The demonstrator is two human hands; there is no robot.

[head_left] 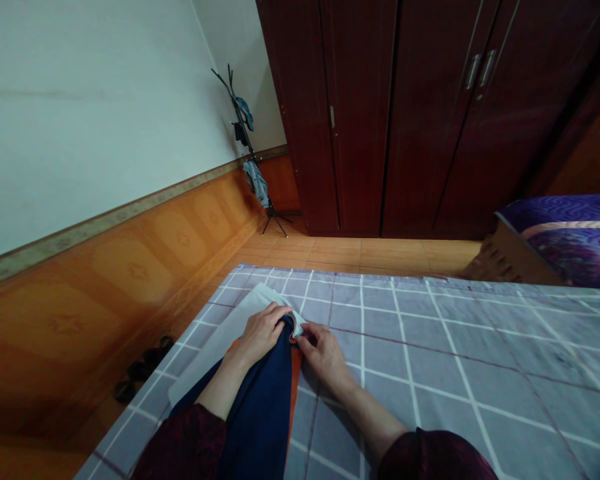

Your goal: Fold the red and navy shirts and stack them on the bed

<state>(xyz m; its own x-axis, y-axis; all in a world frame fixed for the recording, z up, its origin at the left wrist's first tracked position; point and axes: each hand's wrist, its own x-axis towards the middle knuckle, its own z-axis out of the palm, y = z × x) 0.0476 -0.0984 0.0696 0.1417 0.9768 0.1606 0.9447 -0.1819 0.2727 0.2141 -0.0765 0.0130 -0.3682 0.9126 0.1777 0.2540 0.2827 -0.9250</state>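
A navy blue garment (260, 407) with orange along its side lies lengthwise on the checked grey bedspread. Beneath its left side, and sticking out past its far end, is a flat white cloth (215, 350). My left hand (266, 335) rests on the garment's far end, its fingers curled over the folded navy edge. Opposite it, my right hand (323, 353) pinches the pale edge at the garment's right corner, thumb and forefinger pressed together. Between the two hands the fabric bends up into a small curl. The left fingertips are partly hidden by the cloth.
The grey checked bedspread (405, 353) spreads to the right. Beyond its far edge are a tiled floor (340, 251) and a dark red wardrobe (360, 120). A coat stand (250, 147) stands in the corner. Dark shoes (143, 367) lie at left; purple bedding (575, 233) is at right.
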